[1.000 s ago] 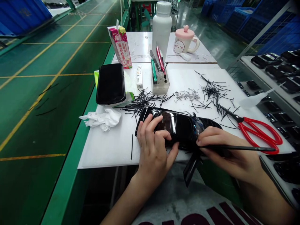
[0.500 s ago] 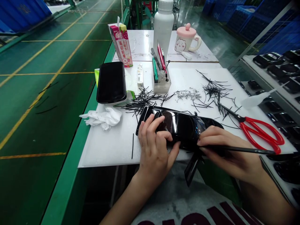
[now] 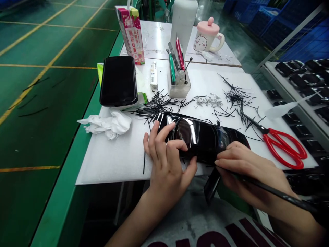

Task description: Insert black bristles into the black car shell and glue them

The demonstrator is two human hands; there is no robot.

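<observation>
A glossy black model car (image 3: 207,137) lies across the near part of the white work surface, its side mirror sticking up on the far edge. My left hand (image 3: 168,151) grips its left end, fingers over the top and thumb on the near side. Pinched in my right hand (image 3: 241,164) is a long thin black stick-like tool (image 3: 280,195); its tip is hidden by the fingers at the car's near side. Below the car hangs a shiny black flap-like piece (image 3: 212,185); what it is attached to is unclear.
Black strips (image 3: 154,106) and small clear bits (image 3: 209,100) lie behind the car. Red-handled scissors (image 3: 284,147) rest at right. Around stand a pen holder (image 3: 179,90), phone (image 3: 119,80), crumpled tissue (image 3: 108,124), drink carton (image 3: 131,36), bottle (image 3: 183,25) and lidded mug (image 3: 208,36). More black car bodies (image 3: 307,80) fill racks at right.
The rear end of the tool in my right hand has swung downward and toward me. The left hand keeps its hold on the car. The whole view has shifted slightly.
</observation>
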